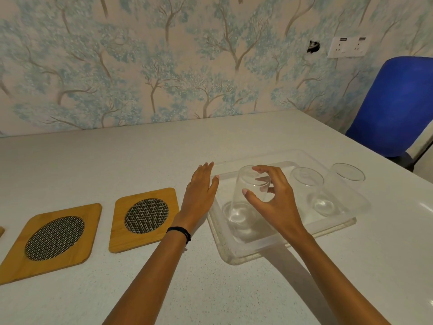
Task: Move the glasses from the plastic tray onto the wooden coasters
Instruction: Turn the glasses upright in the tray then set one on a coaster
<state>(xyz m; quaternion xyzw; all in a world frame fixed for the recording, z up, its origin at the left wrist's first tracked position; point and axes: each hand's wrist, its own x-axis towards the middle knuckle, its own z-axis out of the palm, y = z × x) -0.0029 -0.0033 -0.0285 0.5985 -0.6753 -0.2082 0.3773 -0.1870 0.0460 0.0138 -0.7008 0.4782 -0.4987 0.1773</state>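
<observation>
A clear plastic tray (236, 253) lies on the white table, right of centre. Three clear glasses stand in it: the left glass (241, 207), the middle glass (312, 190) and the right glass (346, 181). My right hand (273, 198) curls around the left glass near its rim, thumb in front and fingers over the top; the grip looks loose. My left hand (200, 191) lies flat with fingers spread, its thumb touching the tray's left rim. Two wooden coasters with metal mesh centres, the nearer coaster (144, 218) and the far-left coaster (50, 240), lie left of the tray, bare.
The corner of a third wooden coaster (1, 231) shows at the left edge. A blue chair (396, 106) stands past the table's right corner. A wallpapered wall with a socket plate (348, 46) runs along the table's back edge.
</observation>
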